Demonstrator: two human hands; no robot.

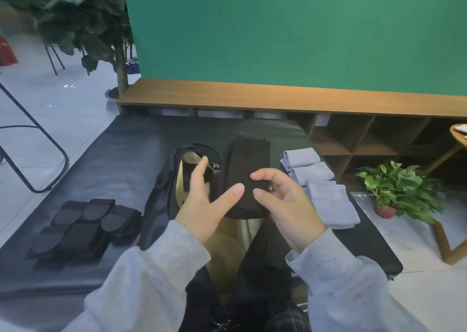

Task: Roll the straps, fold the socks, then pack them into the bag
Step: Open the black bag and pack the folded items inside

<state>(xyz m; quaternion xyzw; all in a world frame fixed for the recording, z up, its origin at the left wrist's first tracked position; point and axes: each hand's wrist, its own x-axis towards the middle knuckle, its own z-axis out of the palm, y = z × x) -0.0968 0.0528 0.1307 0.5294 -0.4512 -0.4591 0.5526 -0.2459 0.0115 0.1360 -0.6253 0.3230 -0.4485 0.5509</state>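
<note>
A long black sock (246, 165) lies lengthwise over the middle of the table, partly on the open black bag (161, 195) with its tan lining. My left hand (204, 203) has straight fingers over the bag's opening, and its thumb rests on the sock's near end. My right hand (285, 205) pinches the sock's right edge between curled forefinger and thumb. Several rolled black straps (83, 227) sit at the table's left. Folded blue-grey socks (321, 185) lie in a row on the right.
The black table (121, 150) ends close to a low wooden shelf unit (278, 96) under a green wall. A potted plant (399, 190) and a wooden side table (457, 139) stand at the right. A black metal frame (32, 139) stands on the floor at the left.
</note>
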